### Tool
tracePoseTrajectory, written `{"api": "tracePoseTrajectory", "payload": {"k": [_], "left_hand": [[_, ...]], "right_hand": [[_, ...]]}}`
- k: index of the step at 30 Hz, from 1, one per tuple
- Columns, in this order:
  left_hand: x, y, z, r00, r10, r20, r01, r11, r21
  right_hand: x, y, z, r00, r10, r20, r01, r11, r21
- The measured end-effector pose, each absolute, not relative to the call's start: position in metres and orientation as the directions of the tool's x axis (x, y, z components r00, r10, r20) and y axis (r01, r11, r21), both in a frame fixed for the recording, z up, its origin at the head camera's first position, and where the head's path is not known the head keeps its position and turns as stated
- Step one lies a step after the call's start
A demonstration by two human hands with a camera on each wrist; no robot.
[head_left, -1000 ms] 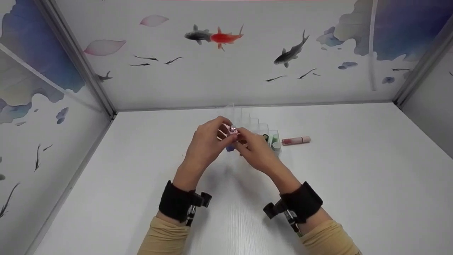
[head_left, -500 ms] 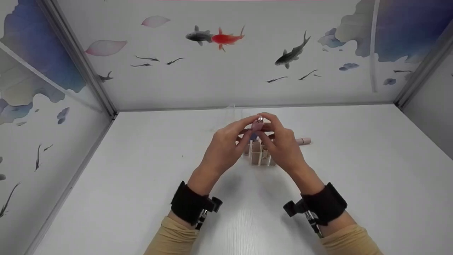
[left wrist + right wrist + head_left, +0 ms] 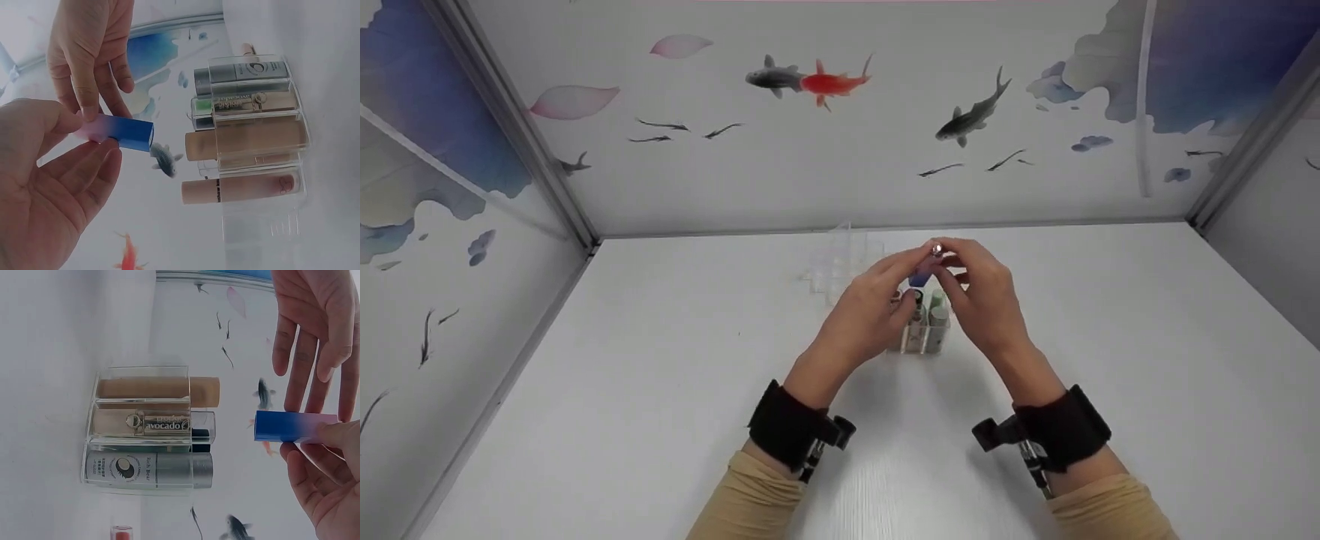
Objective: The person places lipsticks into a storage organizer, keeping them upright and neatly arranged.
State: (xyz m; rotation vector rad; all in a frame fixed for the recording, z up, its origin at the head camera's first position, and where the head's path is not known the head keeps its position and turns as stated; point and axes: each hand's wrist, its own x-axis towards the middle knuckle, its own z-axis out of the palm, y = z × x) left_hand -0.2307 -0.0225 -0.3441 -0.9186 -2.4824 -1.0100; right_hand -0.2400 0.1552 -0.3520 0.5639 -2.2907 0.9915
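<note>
My left hand (image 3: 866,307) and right hand (image 3: 990,300) meet over the middle of the table, around a pink-to-blue lipstick tube (image 3: 281,426). Its silver end points up between both index fingers in the head view, with the blue end down. In the right wrist view, the right thumb and fingers pinch the pink part while left fingers lie against its far side. Left fingertips also grip the tube in the left wrist view. Directly below stands a clear cosmetics holder (image 3: 915,346), which carries a silver bottle (image 3: 146,469), an avocado-labelled tube (image 3: 146,423) and a brown tube (image 3: 157,388).
A pinkish gloss tube (image 3: 247,191) occupies another slot. Clear stepped compartments (image 3: 836,266) extend toward the back left. Outside the holder, a red-tipped tube (image 3: 122,533) lies on the white table (image 3: 645,405). Printed panels with fish wall in the back and sides.
Both hands have moved right with the lipstick tube. Its blue end now shows lower between the hands, and the filled part of the holder is more exposed beneath. My right hand now hides the loose tube.
</note>
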Motion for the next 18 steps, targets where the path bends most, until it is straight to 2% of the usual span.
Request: {"api": "tracePoseTrajectory", "payload": {"k": [6,11,18], "left_hand": [[-0.238,-0.009,-0.348,-0.786,0.426,0.449,0.619,0.558,0.553],[-0.241,-0.005,-0.354,-0.815,0.44,0.378,0.58,0.625,0.523],[-0.245,-0.007,-0.367,-0.779,0.504,0.372,0.627,0.645,0.437]], "right_hand": [[-0.247,0.163,-0.356,-0.755,-0.12,0.644,-0.536,0.679,-0.502],[-0.252,0.168,-0.363,-0.778,-0.118,0.618,-0.505,0.702,-0.502],[-0.255,0.173,-0.368,-0.781,-0.127,0.611,-0.498,0.717,-0.488]]}}
